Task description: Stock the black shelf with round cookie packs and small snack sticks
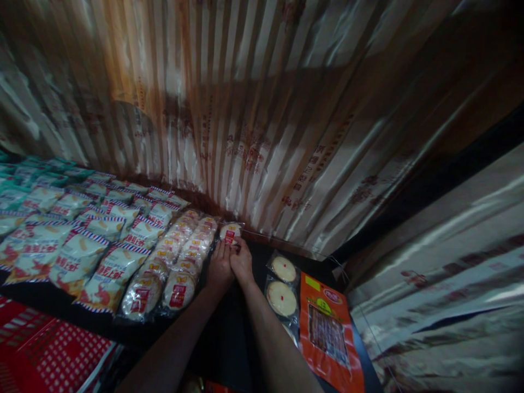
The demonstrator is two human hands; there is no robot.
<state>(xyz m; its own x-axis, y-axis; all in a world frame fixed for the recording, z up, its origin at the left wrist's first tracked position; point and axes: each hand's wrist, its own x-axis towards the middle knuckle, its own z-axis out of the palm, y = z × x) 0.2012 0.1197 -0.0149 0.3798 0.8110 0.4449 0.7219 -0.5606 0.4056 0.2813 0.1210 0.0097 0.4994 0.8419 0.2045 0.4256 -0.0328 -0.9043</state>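
Note:
A round wrapped biscuit (230, 232) with a red label lies at the far edge of the black table (229, 333). My left hand (221, 266) has its fingers pressed together on the near edge of the wrapper. Close against it, my right hand (242, 261) is closed with thumb and fingers pinching the wrapper's near right side. To the left of my hands run two overlapping rows of similar wrapped biscuits (179, 290), with red labels on the front ones. Parts of the wrapper are hidden under my fingers.
White snack bags (110, 270) with striped tops stand left, green packets (30, 174) beyond them. A red basket (53, 349) is at lower left. On the right lie pale round wrapped pastries (281, 298) and an orange packet (331, 333). Pleated printed sheeting (254, 147) hangs behind the table.

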